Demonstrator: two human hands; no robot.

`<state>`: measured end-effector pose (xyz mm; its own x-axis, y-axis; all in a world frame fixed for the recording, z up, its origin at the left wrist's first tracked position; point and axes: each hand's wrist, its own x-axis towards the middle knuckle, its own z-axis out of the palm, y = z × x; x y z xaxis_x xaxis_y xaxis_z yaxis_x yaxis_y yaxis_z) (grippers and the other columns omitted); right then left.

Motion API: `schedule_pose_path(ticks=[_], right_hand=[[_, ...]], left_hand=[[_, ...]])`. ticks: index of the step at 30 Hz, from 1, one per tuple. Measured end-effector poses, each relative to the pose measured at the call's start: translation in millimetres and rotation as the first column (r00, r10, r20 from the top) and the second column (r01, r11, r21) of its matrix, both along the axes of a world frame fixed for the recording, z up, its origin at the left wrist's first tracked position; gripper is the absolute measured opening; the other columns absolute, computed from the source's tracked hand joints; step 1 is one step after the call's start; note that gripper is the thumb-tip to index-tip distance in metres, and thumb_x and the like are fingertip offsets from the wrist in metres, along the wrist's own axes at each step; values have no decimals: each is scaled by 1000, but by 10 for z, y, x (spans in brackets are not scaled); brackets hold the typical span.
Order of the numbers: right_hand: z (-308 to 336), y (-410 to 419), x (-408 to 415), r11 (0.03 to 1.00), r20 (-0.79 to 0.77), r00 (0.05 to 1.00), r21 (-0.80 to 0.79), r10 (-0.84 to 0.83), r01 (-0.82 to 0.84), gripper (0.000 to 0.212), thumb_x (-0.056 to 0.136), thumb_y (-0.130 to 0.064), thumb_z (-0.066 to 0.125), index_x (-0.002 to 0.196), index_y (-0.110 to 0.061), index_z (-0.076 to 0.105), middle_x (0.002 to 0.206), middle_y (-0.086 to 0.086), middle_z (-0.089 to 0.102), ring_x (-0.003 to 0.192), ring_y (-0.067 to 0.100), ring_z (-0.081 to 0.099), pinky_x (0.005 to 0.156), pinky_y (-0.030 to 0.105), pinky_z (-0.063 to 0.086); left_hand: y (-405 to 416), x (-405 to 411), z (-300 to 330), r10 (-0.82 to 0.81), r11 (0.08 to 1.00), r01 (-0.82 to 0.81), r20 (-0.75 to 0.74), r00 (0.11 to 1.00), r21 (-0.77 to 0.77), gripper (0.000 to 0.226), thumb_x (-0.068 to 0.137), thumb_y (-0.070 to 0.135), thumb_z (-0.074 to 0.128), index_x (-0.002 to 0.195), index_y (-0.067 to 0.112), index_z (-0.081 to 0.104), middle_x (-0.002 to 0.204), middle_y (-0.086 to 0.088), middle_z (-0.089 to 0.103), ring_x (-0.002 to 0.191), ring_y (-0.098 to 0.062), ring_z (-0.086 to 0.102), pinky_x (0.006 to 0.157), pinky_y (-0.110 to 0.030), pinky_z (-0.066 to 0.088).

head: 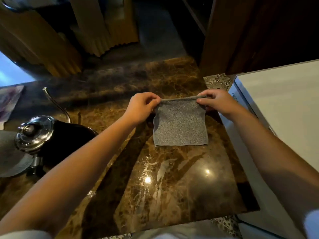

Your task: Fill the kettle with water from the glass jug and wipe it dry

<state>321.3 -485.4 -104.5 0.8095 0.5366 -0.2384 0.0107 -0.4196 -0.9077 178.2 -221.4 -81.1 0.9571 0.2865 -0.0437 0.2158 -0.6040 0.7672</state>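
A grey square cloth (180,125) lies on the brown marble counter (155,178), its far edge lifted. My left hand (140,106) pinches the far left corner and my right hand (218,102) pinches the far right corner. At the left stands a dark gooseneck kettle (57,135) with a shiny metal lid (34,132) and a thin curved spout (57,105). No glass jug is in view.
A white appliance or box (284,114) borders the counter on the right. A grey rounded object (10,154) sits at the left edge beside the kettle. Dark wooden cabinets (241,35) and pleated wooden panels (51,49) stand beyond the counter.
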Motion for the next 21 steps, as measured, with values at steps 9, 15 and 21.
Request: schedule_pose_path(ticks=[9,15,21], right_hand=[[-257,308,-361,945,748,657,-272,88,183,27,98,-26,60,123,-18,68,125,4,67,122,26,57,104,40,37],[-472,251,-470,719,481,698,-692,531,-70,82,98,-73,27,163,-23,28,174,5,16,162,26,8,129,49,5],[-208,356,-397,780,487,723,-616,489,-113,79,95,-66,52,159,-23,37,170,4,28,159,26,20,127,51,19]], left_hand=[[-8,60,-257,-306,759,219,39,951,613,48,92,44,67,131,16,64,137,-7,61,130,-27,53,108,-44,44],[-38,-121,-499,-283,632,452,-356,891,629,81,99,70,32,161,19,23,170,-9,15,158,-28,9,127,-46,11],[-58,-166,-259,-261,615,391,-291,920,685,75,100,68,31,157,19,31,167,-11,24,154,-32,22,123,-50,21]])
